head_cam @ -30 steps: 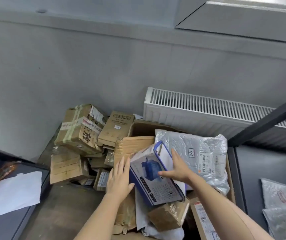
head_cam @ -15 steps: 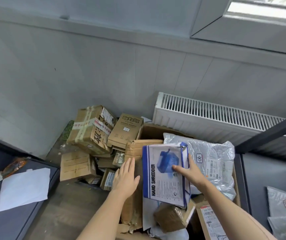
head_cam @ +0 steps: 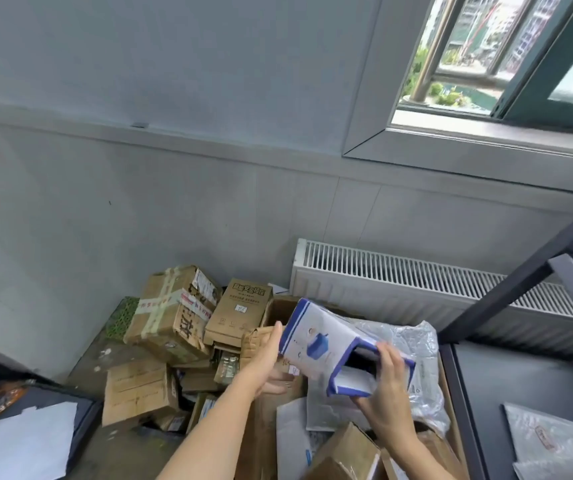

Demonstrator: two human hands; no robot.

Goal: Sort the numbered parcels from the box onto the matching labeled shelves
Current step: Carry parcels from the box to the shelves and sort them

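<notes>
A white and blue product box (head_cam: 326,344) with a blue machine pictured on it is lifted and tilted above the big cardboard box (head_cam: 261,420) of parcels. My left hand (head_cam: 269,362) holds its left end, thumb up along the edge. My right hand (head_cam: 387,386) grips its open right end, fingers curled over the flap. Beneath lie a silvery plastic mailer (head_cam: 413,355), a white paper envelope (head_cam: 292,441) and a small brown taped parcel (head_cam: 347,452).
Several cardboard boxes (head_cam: 170,317) are piled on the floor at the left against the wall. A white radiator (head_cam: 416,282) runs behind. A dark shelf (head_cam: 507,382) with plastic mailers (head_cam: 552,441) stands at right; a dark surface with white paper (head_cam: 21,441) at left.
Both hands have taken the blue and white box and raised it out of the parcel box, turning it so its open end faces me. The camera has tilted up toward the window.
</notes>
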